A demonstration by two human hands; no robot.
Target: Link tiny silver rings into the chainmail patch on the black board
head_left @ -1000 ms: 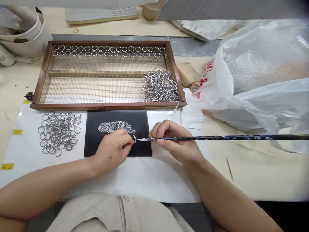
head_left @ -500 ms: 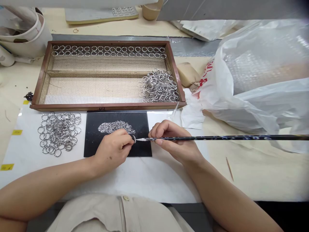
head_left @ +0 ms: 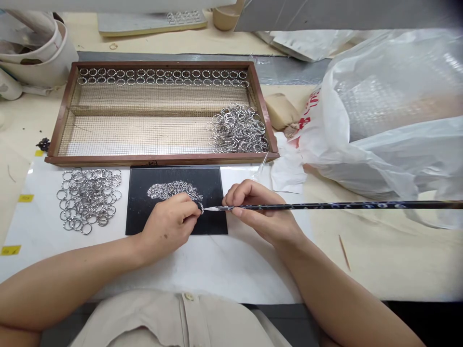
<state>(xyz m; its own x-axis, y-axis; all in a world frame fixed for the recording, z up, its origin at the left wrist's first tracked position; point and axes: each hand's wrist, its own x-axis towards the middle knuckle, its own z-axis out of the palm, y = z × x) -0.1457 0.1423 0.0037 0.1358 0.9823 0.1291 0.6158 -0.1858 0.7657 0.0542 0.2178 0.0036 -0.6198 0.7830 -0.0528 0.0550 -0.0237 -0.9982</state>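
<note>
Over the black mat [head_left: 139, 217], my left hand [head_left: 170, 224] is closed, its fingertips pinching a small silver ring [head_left: 202, 208] with something black at its inner side. My right hand [head_left: 262, 207] grips a long dark pen-like stick [head_left: 325, 206] with a shiny pattern. Its white pointed tip meets the ring or sits very close to it; I cannot tell which. A patch of tiny sparkling stones [head_left: 173, 189] lies on the mat just beyond my left hand. Left of the mat is a loose pile of silver rings [head_left: 90, 200] on white paper.
A wooden-framed mesh tray [head_left: 154, 159] stands behind the mat, with two rows of rings [head_left: 159, 77] and a ring heap [head_left: 240, 129]. To the right are a white plastic bag [head_left: 336, 159] and a thin brown stick [head_left: 344, 252]. White cups [head_left: 65, 53] stand back left.
The far end of the patterned stick has shifted very slightly, and its pattern looks turned. Both hands and the ring stay in place.
</note>
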